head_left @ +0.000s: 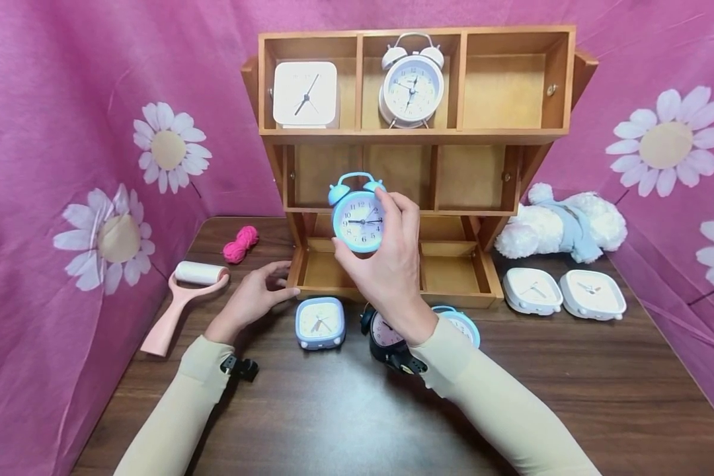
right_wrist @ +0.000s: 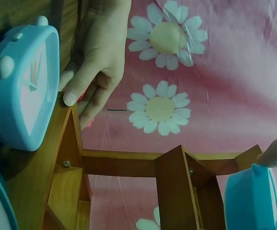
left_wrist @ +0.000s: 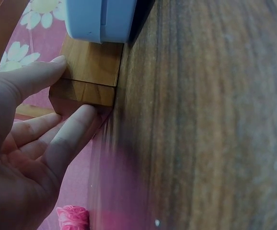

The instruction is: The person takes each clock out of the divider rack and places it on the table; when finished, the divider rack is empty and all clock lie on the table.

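Observation:
My right hand (head_left: pixel 393 264) holds a light-blue twin-bell alarm clock (head_left: pixel 359 221) upright, thumb and fingers on opposite sides of its rim. The clock is raised in front of the wooden shelf (head_left: pixel 416 135), dial towards me; its blue side (right_wrist: pixel 248 199) shows in the right wrist view. At the shelf's lower left front corner, my left hand (head_left: pixel 256 297) grips the wood, with the thumb on one face and fingers on another. That corner (left_wrist: pixel 83 91) appears close up in the left wrist view. A blue-framed square clock (head_left: pixel 320 323) stands just right of the left hand.
The shelf's top row bears a white square clock (head_left: pixel 305 94) and a white twin-bell clock (head_left: pixel 412 89). Beneath my right forearm are a black clock (head_left: pixel 383 330) and another light-blue clock (head_left: pixel 463 325). White clocks (head_left: pixel 532 291), a plush toy (head_left: pixel 562 225), a lint roller (head_left: pixel 181 301) and pink yarn (head_left: pixel 240 244) flank the shelf.

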`<state>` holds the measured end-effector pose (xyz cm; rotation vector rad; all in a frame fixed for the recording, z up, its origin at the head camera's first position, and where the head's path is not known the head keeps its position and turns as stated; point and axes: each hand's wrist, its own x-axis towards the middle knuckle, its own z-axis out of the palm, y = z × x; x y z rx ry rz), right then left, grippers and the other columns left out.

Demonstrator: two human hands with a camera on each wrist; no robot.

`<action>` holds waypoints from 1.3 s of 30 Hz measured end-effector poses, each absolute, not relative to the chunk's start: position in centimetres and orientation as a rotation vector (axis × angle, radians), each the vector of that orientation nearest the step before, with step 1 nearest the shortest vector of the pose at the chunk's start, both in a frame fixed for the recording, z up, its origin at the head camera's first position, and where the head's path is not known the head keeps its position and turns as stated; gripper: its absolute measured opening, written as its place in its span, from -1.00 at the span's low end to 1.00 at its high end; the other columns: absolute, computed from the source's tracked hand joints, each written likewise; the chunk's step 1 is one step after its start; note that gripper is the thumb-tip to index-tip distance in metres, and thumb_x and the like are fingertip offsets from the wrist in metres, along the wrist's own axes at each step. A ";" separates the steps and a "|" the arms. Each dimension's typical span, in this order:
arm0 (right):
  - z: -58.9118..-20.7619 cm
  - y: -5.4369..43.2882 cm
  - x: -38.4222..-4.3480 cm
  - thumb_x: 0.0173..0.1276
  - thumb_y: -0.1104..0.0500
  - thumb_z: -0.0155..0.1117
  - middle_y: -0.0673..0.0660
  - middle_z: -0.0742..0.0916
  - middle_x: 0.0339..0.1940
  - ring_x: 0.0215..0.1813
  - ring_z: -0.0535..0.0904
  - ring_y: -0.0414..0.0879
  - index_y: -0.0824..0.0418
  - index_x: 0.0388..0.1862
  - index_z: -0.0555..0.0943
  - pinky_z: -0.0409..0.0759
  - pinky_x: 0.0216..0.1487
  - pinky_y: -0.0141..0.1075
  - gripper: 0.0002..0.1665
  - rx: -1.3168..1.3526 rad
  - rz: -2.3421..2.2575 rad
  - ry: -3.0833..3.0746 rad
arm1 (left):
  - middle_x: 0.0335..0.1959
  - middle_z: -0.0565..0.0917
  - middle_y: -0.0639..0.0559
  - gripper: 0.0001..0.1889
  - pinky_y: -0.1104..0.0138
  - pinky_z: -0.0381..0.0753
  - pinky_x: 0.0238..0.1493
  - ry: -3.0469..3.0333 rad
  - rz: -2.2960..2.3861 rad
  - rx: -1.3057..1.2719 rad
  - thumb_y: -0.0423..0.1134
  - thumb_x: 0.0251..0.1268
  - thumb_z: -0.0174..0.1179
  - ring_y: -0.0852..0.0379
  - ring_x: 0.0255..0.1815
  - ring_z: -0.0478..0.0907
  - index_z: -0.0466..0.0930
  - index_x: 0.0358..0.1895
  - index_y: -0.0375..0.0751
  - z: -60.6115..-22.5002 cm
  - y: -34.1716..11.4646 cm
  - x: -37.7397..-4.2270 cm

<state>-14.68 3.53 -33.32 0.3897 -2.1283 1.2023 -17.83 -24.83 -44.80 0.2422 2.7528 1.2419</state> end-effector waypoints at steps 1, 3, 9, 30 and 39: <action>-33.4 3.7 -14.5 0.24 0.02 0.75 0.32 0.46 0.50 0.49 0.48 0.16 0.29 0.66 0.43 0.62 0.49 0.03 0.10 0.386 1.207 -2.140 | 0.42 0.74 -0.28 -0.28 0.02 0.74 0.22 2.752 1.240 0.242 -0.11 0.53 0.50 -0.21 0.29 0.80 0.48 0.64 -0.21 -44.8 -24.8 -17.8; -33.6 4.1 -14.3 0.24 0.03 0.75 0.31 0.45 0.51 0.49 0.48 0.15 0.29 0.67 0.42 0.62 0.49 0.03 0.10 0.376 1.217 -2.164 | 0.42 0.74 -0.28 -0.28 0.01 0.73 0.24 2.752 1.239 0.241 -0.11 0.53 0.50 -0.21 0.30 0.79 0.48 0.64 -0.21 -44.8 -24.7 -17.8; -34.2 5.3 -13.9 0.24 0.05 0.75 0.31 0.45 0.51 0.48 0.49 0.16 0.28 0.67 0.42 0.63 0.47 0.04 0.10 0.333 1.245 -2.198 | 0.39 0.76 -0.28 -0.28 0.03 0.71 0.25 2.749 1.239 0.243 -0.11 0.53 0.50 -0.20 0.30 0.79 0.48 0.64 -0.21 -44.8 -24.6 -17.7; -35.7 9.8 -13.0 0.16 0.12 0.79 0.41 0.48 0.48 0.47 0.50 0.24 0.36 0.63 0.46 0.56 0.47 0.08 0.11 0.290 1.201 -2.170 | 0.40 0.76 -0.29 -0.29 0.01 0.71 0.27 2.752 1.256 0.263 -0.12 0.53 0.50 -0.21 0.29 0.80 0.49 0.63 -0.23 -44.8 -24.4 -17.9; -36.5 11.9 -12.7 0.17 0.11 0.79 0.42 0.46 0.47 0.44 0.51 0.25 0.35 0.65 0.44 0.55 0.43 0.09 0.12 0.233 1.179 -2.223 | 0.48 0.70 -0.29 -0.26 -0.08 0.74 0.28 2.745 1.241 0.236 -0.08 0.54 0.50 -0.24 0.34 0.78 0.47 0.65 -0.22 -44.8 -24.7 -17.8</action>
